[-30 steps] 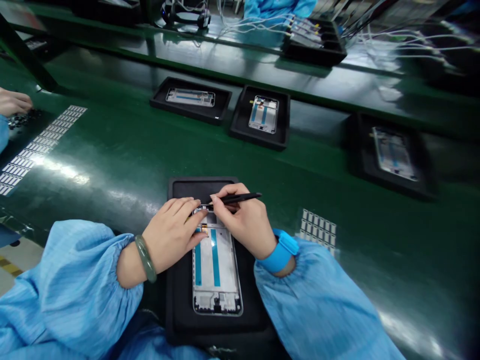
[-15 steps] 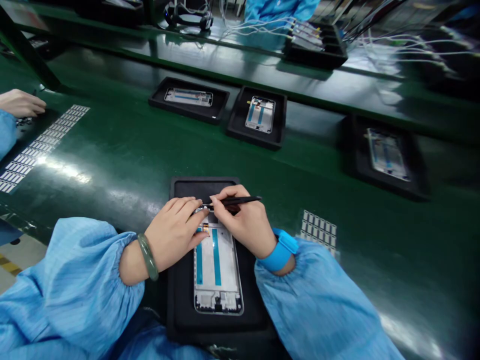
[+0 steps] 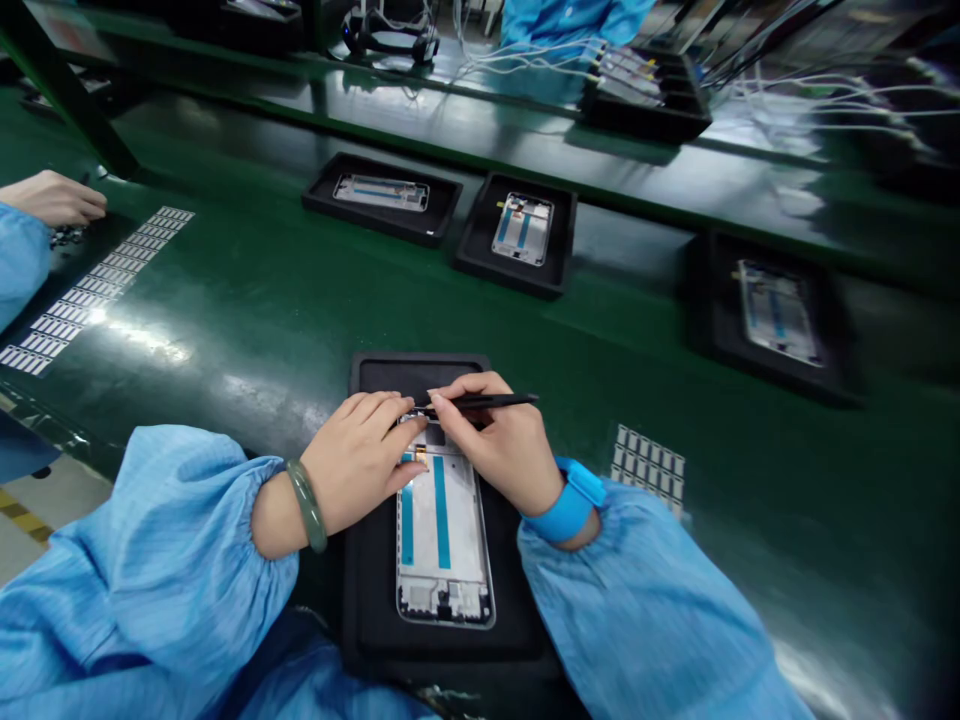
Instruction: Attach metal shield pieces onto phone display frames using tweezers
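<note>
A silver phone mid-frame (image 3: 465, 530) with blue adhesive strips lies in a black foam tray (image 3: 375, 640) in front of me. My left hand (image 3: 367, 455) is closed at the frame's upper left, its fingers on the top edge and the thumb over the inner face. In my right hand (image 3: 499, 440) are slim black tweezers (image 3: 499, 400), pinched between thumb and fingers. Their tip points left to the frame's top edge, close to my left fingertips. Whatever lies at the tip is too small and covered to make out.
Farther back stand black trays (image 3: 517, 275) with similar frames. A sticker sheet (image 3: 649, 465) lies to the right, and a longer one (image 3: 112, 280) at left beside a co-worker's hand (image 3: 56, 200). Behind is a raised shelf (image 3: 465, 120) with cables and a box (image 3: 645, 105).
The whole view has shifted slightly, so everything near sits a little farther right. Both hands keep their places on the frame, and the tweezers stay at its top edge.
</note>
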Demonstrator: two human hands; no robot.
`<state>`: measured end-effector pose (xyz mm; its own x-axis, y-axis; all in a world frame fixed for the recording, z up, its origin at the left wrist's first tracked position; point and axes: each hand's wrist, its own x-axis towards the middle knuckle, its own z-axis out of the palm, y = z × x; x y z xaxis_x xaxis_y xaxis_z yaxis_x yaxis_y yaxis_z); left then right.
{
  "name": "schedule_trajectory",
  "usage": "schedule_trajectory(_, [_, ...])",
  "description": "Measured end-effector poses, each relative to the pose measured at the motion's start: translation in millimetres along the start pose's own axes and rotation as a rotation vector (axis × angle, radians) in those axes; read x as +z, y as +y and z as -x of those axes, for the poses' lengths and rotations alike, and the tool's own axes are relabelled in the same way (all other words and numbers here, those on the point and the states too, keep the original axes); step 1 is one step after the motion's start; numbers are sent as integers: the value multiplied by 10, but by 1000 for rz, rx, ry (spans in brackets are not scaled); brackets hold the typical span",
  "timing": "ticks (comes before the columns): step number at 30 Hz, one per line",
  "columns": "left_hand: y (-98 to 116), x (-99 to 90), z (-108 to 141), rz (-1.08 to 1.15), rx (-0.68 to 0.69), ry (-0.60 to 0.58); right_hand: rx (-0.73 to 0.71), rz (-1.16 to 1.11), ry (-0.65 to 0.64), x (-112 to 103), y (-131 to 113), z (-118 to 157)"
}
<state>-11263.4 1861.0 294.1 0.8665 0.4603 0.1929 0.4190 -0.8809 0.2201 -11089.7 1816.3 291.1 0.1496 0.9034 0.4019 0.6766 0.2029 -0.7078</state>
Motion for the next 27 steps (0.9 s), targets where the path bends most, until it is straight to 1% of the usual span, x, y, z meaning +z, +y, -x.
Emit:
schedule_trajectory(9, [-2,-22,0,-4,-3,-17,-125,79,-7,37,-1,-5])
schedule_trajectory(11, [-5,-21,3,-7,-2,-17,-120,69,3,38,-5,-9])
schedule_trajectory(15, [-10,-13,8,-12,3,-19,-28,12,61,23,2,-13])
schedule_trajectory(17, [-8,-10,8,-10,2,-21,-6,12,64,19,8,-9])
schedule_trajectory(24, [1,-14,-2,0,-6,-20,-86,83,66,38,8,19])
schedule_trajectory(27, [-1,-14,3,-2,-2,-16,-71,73,71,29,12,17])
